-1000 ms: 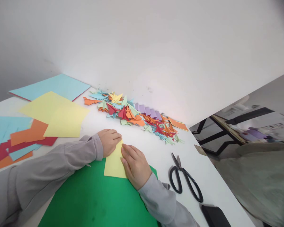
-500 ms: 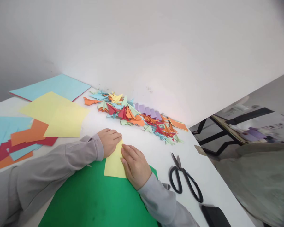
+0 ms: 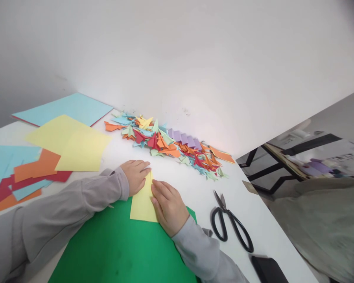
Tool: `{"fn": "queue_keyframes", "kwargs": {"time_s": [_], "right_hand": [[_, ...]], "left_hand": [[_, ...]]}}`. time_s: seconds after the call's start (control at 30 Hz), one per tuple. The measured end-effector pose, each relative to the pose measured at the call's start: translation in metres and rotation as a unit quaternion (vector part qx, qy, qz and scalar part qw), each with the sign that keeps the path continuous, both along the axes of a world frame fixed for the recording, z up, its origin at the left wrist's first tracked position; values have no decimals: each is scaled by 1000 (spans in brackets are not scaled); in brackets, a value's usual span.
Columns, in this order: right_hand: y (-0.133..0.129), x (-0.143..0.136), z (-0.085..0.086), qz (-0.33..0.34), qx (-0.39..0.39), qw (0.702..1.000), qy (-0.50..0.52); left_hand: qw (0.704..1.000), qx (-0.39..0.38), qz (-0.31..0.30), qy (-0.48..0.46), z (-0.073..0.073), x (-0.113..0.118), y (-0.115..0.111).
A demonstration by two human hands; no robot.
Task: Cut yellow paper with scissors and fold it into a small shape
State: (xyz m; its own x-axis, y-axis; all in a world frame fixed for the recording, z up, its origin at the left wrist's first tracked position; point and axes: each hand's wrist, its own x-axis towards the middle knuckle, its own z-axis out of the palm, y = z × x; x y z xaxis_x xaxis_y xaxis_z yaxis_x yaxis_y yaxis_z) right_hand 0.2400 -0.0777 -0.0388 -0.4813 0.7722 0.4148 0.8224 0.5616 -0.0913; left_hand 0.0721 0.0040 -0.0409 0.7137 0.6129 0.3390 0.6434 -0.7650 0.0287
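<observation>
A small yellow paper sheet (image 3: 143, 204) lies on a green sheet (image 3: 115, 243), its top end narrowing between my hands. On the paper's upper left edge, my left hand (image 3: 135, 177) is closed with the fingers together. My right hand (image 3: 169, 204) is closed too, thumb and fingers pinching the right edge near the top. A thin crease line shows near the paper's tip. To the right of my right hand rest black-handled scissors (image 3: 224, 212), blades slightly apart.
Folded paper planes (image 3: 168, 143) in several colours lie along the wall. Larger yellow sheets (image 3: 82, 145), a blue sheet (image 3: 73, 108) and orange cut pieces (image 3: 38, 167) spread over the left side. A black object (image 3: 268, 269) sits near the table's right edge.
My left hand's fingers have shifted slightly left and down, uncovering a little more of the paper's tip. My right hand stays nearly still.
</observation>
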Motion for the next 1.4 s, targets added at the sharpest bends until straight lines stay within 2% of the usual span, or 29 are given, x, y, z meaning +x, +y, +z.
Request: {"fn": "queue_keyframes", "kwargs": {"time_s": [0.27,0.5,0.83,1.13,1.4], "right_hand": [[0,-1,1,-5,-8,1000,-5],[0,0,1,-3,-1,1000,-3],[0,0,1,-6,-6,1000,-11],[-1,-1,1,-8,-5,1000,-16],[0,0,0,-7,1,1000,-15]], "left_hand": [[1000,1,5,12,2,0,0],[997,12,-71,7,1,-1,1],[998,-13,-47,27,3,-2,0],[999,-15,-35,7,2,-1,-2],[999,-16,-1,27,3,0,-1]]}}
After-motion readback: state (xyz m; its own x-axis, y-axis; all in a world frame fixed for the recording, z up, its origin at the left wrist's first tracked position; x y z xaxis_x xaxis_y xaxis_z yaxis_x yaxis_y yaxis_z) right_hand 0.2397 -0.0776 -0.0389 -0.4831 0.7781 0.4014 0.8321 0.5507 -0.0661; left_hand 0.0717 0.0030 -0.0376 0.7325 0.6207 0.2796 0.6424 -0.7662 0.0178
